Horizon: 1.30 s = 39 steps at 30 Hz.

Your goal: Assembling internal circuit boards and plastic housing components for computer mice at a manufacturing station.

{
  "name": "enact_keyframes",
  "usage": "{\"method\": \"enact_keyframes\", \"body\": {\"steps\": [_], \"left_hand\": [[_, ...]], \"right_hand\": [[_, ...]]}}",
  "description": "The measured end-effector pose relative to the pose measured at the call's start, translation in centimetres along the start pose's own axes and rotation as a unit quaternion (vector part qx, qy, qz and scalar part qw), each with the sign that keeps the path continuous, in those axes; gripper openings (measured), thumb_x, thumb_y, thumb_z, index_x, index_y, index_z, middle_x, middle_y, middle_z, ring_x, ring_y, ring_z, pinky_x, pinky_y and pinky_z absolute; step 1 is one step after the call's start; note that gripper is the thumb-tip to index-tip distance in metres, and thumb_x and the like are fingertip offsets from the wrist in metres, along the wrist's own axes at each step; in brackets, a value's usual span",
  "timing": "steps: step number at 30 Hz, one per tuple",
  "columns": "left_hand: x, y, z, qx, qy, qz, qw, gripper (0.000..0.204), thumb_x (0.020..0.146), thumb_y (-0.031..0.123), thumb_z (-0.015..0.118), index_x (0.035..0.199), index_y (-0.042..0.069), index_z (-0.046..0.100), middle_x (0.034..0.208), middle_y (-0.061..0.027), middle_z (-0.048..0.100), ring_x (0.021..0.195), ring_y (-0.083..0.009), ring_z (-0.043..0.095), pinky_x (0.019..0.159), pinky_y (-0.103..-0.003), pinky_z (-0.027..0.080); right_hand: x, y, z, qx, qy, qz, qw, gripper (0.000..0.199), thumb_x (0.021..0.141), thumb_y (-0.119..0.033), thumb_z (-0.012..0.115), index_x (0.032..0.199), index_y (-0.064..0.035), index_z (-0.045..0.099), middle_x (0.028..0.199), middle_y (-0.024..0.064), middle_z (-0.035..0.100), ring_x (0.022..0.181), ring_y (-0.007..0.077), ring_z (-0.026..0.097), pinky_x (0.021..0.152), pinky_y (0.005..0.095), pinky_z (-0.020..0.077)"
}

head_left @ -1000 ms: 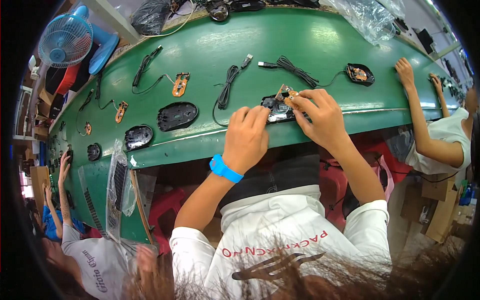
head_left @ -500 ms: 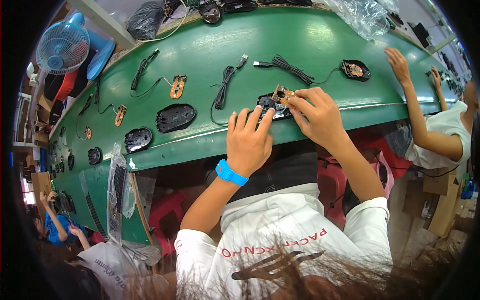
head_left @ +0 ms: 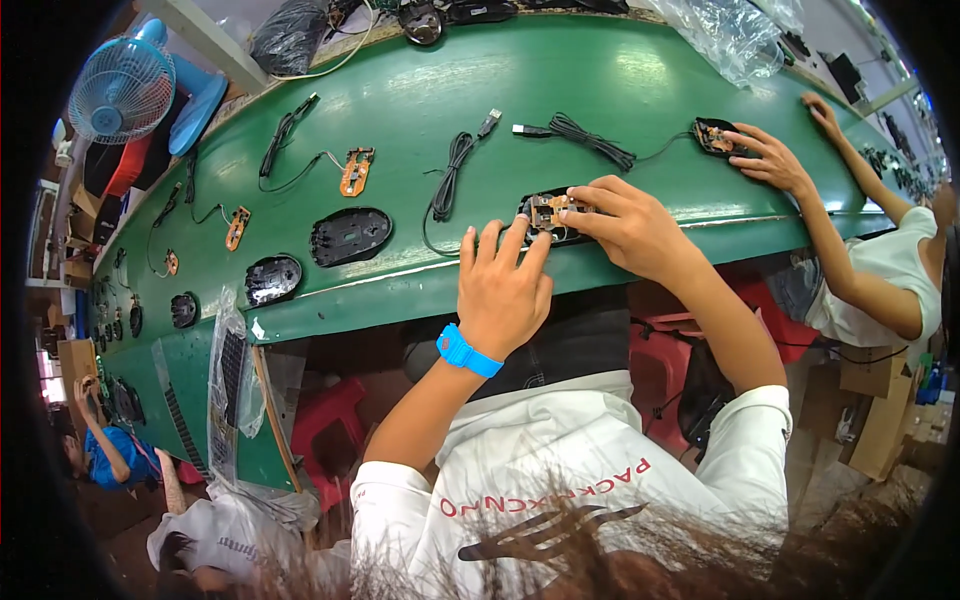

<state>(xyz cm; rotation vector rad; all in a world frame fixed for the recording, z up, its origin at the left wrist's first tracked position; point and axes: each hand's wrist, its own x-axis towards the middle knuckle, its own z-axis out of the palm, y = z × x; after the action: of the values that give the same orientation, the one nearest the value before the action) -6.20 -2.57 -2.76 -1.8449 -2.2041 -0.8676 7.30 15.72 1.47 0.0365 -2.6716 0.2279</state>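
Since the earlier frame, your board (head_left: 546, 211) has tipped down and lies over the black shell (head_left: 562, 239), ahead at twelve o'clock. Your right hand (head_left: 635, 228) pinches its three-o'clock end; your left hand (head_left: 503, 295), fingers spread, touches the shell's eight-o'clock edge, likely steadying it. The cable (head_left: 455, 172) lies coiled at ten o'clock, probably for clearance.

A round blue wire-caged fan (head_left: 103, 120) stood at ten o'clock; a bulging black plastic bag (head_left: 287, 42) lay at eleven.
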Motion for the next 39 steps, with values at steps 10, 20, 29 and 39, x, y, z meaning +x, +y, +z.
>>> {"method": "enact_keyframes", "body": {"steps": [10, 20, 29, 39], "left_hand": [[-0.2, -0.3, -0.4, -0.007, -0.006, 0.006, 1.000, 0.040, 0.081, 0.013, 0.066, 0.122, 0.010, 0.066, 0.133, -0.0140, 0.059, 0.123, -0.0363, 0.052, 0.109, -0.059, 0.037], [-0.8, -1.9, -2.0, -0.078, -0.061, 0.024, 0.995, 0.050, 0.082, 0.000, 0.059, 0.133, 0.002, 0.059, 0.140, -0.0148, 0.057, 0.133, -0.0369, 0.050, 0.114, -0.063, 0.031], [-0.9, -2.0, -2.2, -0.132, -0.054, -0.008, 0.990, 0.059, 0.082, -0.002, 0.056, 0.141, -0.004, 0.046, 0.138, -0.0153, 0.058, 0.132, -0.0382, 0.050, 0.115, -0.066, 0.027], [1.9, -2.4, -3.1, -0.131, -0.062, 0.042, 0.988, 0.053, 0.083, -0.002, 0.056, 0.136, 0.007, 0.054, 0.138, -0.0107, 0.058, 0.134, -0.0354, 0.050, 0.114, -0.065, 0.026]], "right_hand": [[1.0, 0.8, -0.1, 0.027, -0.092, -0.020, 0.995, 0.041, 0.077, -0.001, 0.071, 0.115, -0.0137, 0.072, 0.118, 0.0100, 0.066, 0.102, 0.0292, 0.063, 0.084, 0.0386, 0.0568], [1.9, 0.4, -0.6, -0.023, -0.194, -0.033, 0.980, 0.041, 0.079, -0.001, 0.067, 0.119, -0.0106, 0.069, 0.123, 0.0081, 0.065, 0.108, 0.0281, 0.061, 0.091, 0.0379, 0.0544], [1.9, -0.4, -1.5, -0.032, -0.167, -0.034, 0.985, 0.040, 0.078, -0.012, 0.068, 0.118, -0.0104, 0.068, 0.121, 0.0080, 0.065, 0.109, 0.0276, 0.060, 0.096, 0.0392, 0.0525], [0.3, -0.7, -1.4, 0.042, -0.126, 0.004, 0.991, 0.056, 0.072, -0.011, 0.066, 0.127, -0.0068, 0.065, 0.134, 0.0162, 0.060, 0.117, 0.0341, 0.057, 0.103, 0.0423, 0.0507]]}}
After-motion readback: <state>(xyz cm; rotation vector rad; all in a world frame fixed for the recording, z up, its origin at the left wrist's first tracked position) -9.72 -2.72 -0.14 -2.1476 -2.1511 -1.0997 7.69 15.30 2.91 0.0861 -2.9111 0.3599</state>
